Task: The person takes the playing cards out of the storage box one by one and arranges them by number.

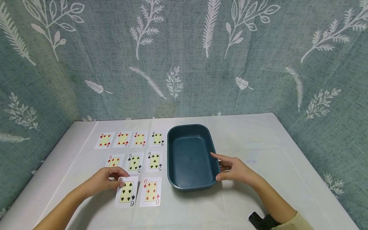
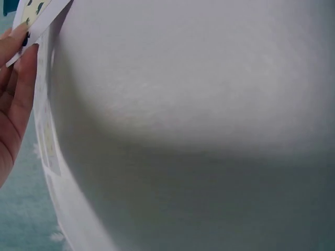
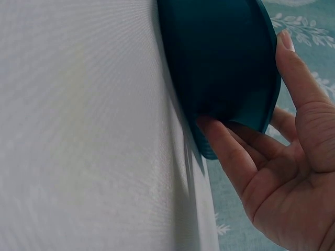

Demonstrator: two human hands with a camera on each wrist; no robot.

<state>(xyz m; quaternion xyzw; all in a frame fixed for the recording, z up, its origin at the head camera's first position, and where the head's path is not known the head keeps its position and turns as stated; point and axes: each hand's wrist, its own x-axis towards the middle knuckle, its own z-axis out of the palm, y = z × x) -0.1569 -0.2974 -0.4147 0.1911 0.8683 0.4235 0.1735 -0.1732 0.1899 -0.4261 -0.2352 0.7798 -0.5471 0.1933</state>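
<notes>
My left hand (image 1: 110,182) pinches the upper left corner of a six of spades playing card (image 1: 126,193) between thumb and fingers. The card lies close over the cloth and overlaps the near edge of the row behind. Just right of it is a six of diamonds (image 1: 150,192), face up. A dark blue rectangular bin (image 1: 191,188) stands to the right of the cards, with nothing inside. On its right side rests my right hand (image 1: 237,171), index fingertip over the rim, thumb at the rim nearer me, other fingers against the outer wall (image 3: 183,78).
A back row of fours includes a four of hearts (image 1: 104,140) and a four of diamonds (image 1: 139,139). Before it lie a five of diamonds (image 1: 114,161), five of spades (image 1: 134,163) and five of clubs (image 1: 154,162). Leaf-patterned cloth (image 1: 189,64) walls the white table (image 1: 247,134).
</notes>
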